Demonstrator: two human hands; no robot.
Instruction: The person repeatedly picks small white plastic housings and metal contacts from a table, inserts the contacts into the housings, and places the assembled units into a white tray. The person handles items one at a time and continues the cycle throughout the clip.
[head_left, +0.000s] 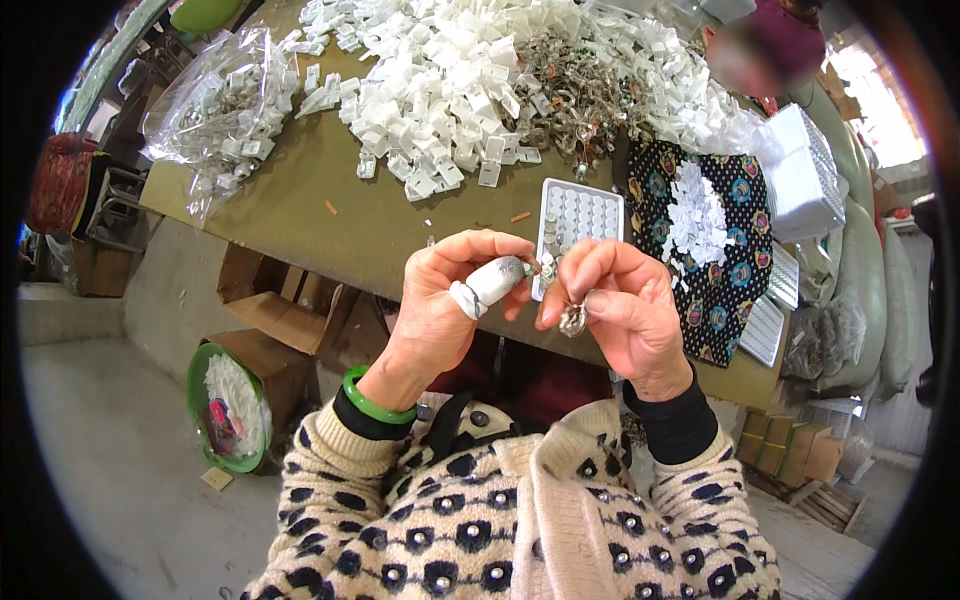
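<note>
My left hand (432, 300), with a white wrapping (490, 284) over the thumb and a green bangle (375, 400) at the wrist, is closed in a pinch. At its fingertips shows a tiny greenish bit, too small to name. Close beside it, my right hand (640, 315) is closed on a small shiny metal trinket (573, 320) between thumb and fingers. Both hands are above the table's near edge. Just behind them lies a white tray (582, 205) with rows of round hollows, partly covered by the fingers.
The olive-topped table (300, 190) bears a heap of white plastic pieces (430, 90), a pile of metal trinkets (575, 95) and a clear bag (225, 115). White cards (695, 220) lie on a patterned cloth (650, 180) at right. A green basin (260, 445) stands lower left. Another person (770, 45) is far right.
</note>
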